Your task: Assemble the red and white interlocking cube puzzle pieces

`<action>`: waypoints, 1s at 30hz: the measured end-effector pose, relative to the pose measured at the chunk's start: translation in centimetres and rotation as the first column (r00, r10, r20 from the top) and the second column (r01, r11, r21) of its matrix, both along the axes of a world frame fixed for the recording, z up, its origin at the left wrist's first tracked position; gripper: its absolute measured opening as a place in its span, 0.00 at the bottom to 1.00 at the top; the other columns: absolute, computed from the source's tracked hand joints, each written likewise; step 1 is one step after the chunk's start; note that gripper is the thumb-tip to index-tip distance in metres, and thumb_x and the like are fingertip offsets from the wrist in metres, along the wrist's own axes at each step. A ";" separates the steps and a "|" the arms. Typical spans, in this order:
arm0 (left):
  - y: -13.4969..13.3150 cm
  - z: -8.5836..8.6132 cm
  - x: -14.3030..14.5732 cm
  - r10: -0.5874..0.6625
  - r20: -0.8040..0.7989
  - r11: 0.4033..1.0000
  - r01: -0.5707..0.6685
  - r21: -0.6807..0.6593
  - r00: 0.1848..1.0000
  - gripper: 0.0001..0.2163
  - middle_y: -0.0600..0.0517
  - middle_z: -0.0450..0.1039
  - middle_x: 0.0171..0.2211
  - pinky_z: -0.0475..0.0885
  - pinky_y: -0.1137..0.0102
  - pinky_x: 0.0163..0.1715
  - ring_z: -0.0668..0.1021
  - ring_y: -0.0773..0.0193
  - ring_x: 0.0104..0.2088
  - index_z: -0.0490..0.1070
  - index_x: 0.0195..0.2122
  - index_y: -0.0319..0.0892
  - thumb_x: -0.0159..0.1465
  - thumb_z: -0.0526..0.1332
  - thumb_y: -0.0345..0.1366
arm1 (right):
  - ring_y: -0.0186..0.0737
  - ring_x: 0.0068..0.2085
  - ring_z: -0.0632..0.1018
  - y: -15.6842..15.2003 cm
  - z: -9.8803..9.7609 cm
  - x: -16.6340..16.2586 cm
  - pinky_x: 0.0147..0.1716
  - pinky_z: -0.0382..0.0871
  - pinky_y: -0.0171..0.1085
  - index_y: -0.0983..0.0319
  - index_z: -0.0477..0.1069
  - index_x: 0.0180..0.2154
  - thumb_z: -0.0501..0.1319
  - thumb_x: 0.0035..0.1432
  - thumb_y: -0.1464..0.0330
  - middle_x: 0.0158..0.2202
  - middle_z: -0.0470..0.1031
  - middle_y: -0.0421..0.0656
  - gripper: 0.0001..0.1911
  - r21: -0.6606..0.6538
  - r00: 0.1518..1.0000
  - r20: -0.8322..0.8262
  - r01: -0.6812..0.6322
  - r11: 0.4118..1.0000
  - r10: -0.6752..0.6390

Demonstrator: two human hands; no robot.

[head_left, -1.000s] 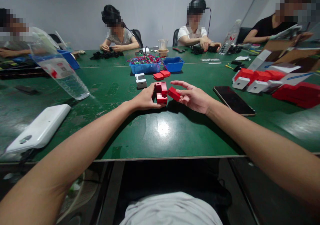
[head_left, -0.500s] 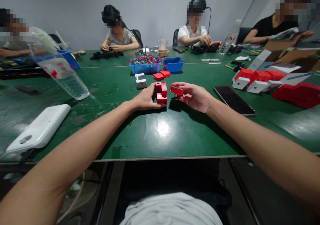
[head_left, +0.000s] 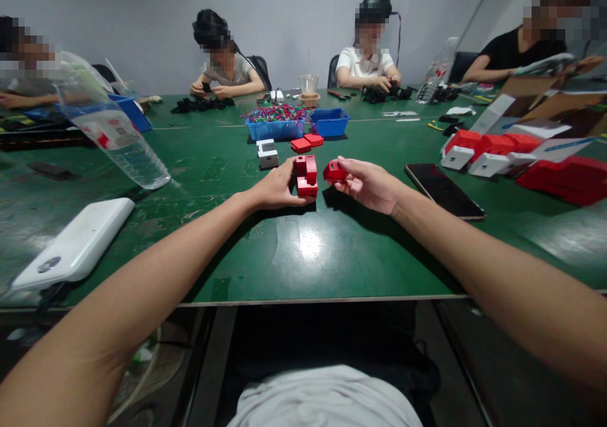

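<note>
My left hand point(head_left: 275, 186) is closed around a red notched plastic block point(head_left: 306, 177), thumb at its near side, just above the green table. To its right, my right hand point(head_left: 367, 185) pinches a smaller red plastic piece point(head_left: 334, 171) between thumb and fingers. A small gap separates the two red parts. Beyond my hands lie two flat red pieces point(head_left: 307, 142) and a grey-white notched block point(head_left: 267, 153).
Behind stand a blue bin of coloured wires point(head_left: 277, 128) and another blue bin point(head_left: 329, 123). A phone point(head_left: 443, 190) and red and white parts point(head_left: 493, 152) are at right. Left are a plastic bottle point(head_left: 123, 145) and white power bank point(head_left: 78, 240). Several people sit opposite.
My right hand has turned the small red piece, so another face of it shows. The left hand and its block have stayed put. A person opposite has lowered their hands.
</note>
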State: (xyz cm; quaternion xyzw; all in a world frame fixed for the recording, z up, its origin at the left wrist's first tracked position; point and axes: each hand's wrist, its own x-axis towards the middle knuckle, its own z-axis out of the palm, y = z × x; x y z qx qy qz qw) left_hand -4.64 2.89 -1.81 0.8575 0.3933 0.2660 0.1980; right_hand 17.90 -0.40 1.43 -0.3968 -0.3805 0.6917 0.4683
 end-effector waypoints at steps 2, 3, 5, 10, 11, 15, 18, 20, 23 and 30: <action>0.0 0.0 0.0 0.004 -0.008 1.000 -0.003 0.006 1.000 0.42 0.36 0.67 0.59 0.68 0.49 0.59 0.73 0.44 0.58 0.57 0.61 0.37 0.49 0.71 0.49 | 0.31 0.28 0.77 0.0 0.2 -0.1 0.26 0.73 0.28 0.63 0.73 0.32 0.59 0.68 0.69 0.28 0.77 0.41 0.10 -0.035 1.000 0.011 0.010 0.999 -0.009; 0.0 0.0 0.0 0.004 -0.012 1.000 -0.004 0.010 1.000 0.41 0.36 0.67 0.59 0.68 0.50 0.59 0.73 0.44 0.58 0.57 0.60 0.37 0.49 0.70 0.49 | 0.32 0.27 0.76 0.0 0.3 -0.1 0.25 0.72 0.28 0.63 0.73 0.32 0.58 0.69 0.66 0.28 0.76 0.42 0.12 -0.055 1.000 0.018 0.012 0.998 -0.011; 0.0 0.0 0.0 0.003 -0.020 1.000 -0.003 0.014 1.000 0.41 0.36 0.67 0.59 0.68 0.51 0.59 0.73 0.44 0.58 0.57 0.60 0.38 0.49 0.70 0.50 | 0.33 0.26 0.75 0.0 0.3 0.0 0.23 0.72 0.30 0.62 0.72 0.33 0.56 0.69 0.61 0.27 0.76 0.43 0.15 -0.089 1.000 0.026 0.014 0.996 -0.012; 0.0 -0.1 -0.1 0.009 -0.024 1.000 -0.008 0.018 1.000 0.42 0.37 0.67 0.58 0.68 0.51 0.58 0.73 0.44 0.58 0.56 0.61 0.38 0.49 0.70 0.50 | 0.35 0.24 0.73 0.1 0.4 0.1 0.22 0.70 0.33 0.60 0.70 0.35 0.56 0.68 0.59 0.27 0.75 0.43 0.13 -0.127 0.999 0.035 0.014 0.992 -0.010; 0.0 0.0 -0.1 0.011 -0.023 1.000 -0.010 0.018 1.000 0.42 0.37 0.68 0.58 0.69 0.51 0.58 0.73 0.44 0.58 0.57 0.61 0.39 0.49 0.70 0.50 | 0.34 0.23 0.72 0.1 0.5 0.1 0.22 0.70 0.33 0.60 0.69 0.35 0.55 0.68 0.59 0.27 0.75 0.43 0.13 -0.129 0.999 0.037 0.010 0.992 -0.005; 0.0 0.0 -0.1 0.016 -0.024 1.000 -0.015 0.017 1.000 0.41 0.38 0.69 0.56 0.69 0.53 0.58 0.74 0.45 0.57 0.57 0.60 0.39 0.49 0.70 0.50 | 0.35 0.23 0.72 0.3 0.5 0.2 0.22 0.69 0.32 0.60 0.65 0.31 0.51 0.67 0.64 0.25 0.74 0.43 0.12 -0.108 1.000 0.027 0.001 0.994 0.002; -0.1 0.1 0.0 0.013 -0.026 1.000 -0.012 0.019 1.000 0.41 0.40 0.69 0.56 0.70 0.53 0.57 0.75 0.46 0.55 0.57 0.60 0.40 0.49 0.70 0.49 | 0.36 0.23 0.72 0.4 0.3 0.4 0.23 0.71 0.34 0.59 0.63 0.30 0.54 0.61 0.66 0.25 0.73 0.43 0.08 -0.073 1.000 0.025 -0.004 0.997 0.006; -0.1 0.2 0.0 0.015 -0.025 1.000 -0.015 0.019 1.000 0.41 0.39 0.69 0.56 0.70 0.53 0.56 0.75 0.46 0.54 0.57 0.60 0.39 0.49 0.70 0.49 | 0.36 0.24 0.73 0.4 0.2 0.6 0.23 0.71 0.34 0.60 0.65 0.29 0.58 0.55 0.69 0.25 0.73 0.42 0.03 -0.054 0.999 0.028 -0.024 0.998 0.025; -0.2 0.2 0.0 0.018 -0.021 1.000 -0.017 0.016 1.000 0.41 0.38 0.69 0.57 0.70 0.53 0.56 0.75 0.46 0.55 0.58 0.60 0.39 0.48 0.71 0.49 | 0.33 0.26 0.75 0.3 0.0 0.6 0.24 0.71 0.30 0.61 0.69 0.29 0.60 0.50 0.76 0.25 0.73 0.40 0.04 -0.031 0.999 0.036 -0.018 0.999 0.019; 0.0 0.0 -0.1 0.005 -0.014 1.000 -0.005 0.007 1.000 0.42 0.37 0.67 0.58 0.69 0.52 0.58 0.73 0.45 0.58 0.57 0.60 0.38 0.48 0.71 0.48 | 0.29 0.28 0.77 -0.1 -0.3 0.4 0.26 0.72 0.25 0.62 0.72 0.36 0.70 0.51 0.77 0.28 0.76 0.38 0.12 0.057 0.995 0.043 -0.093 0.994 0.091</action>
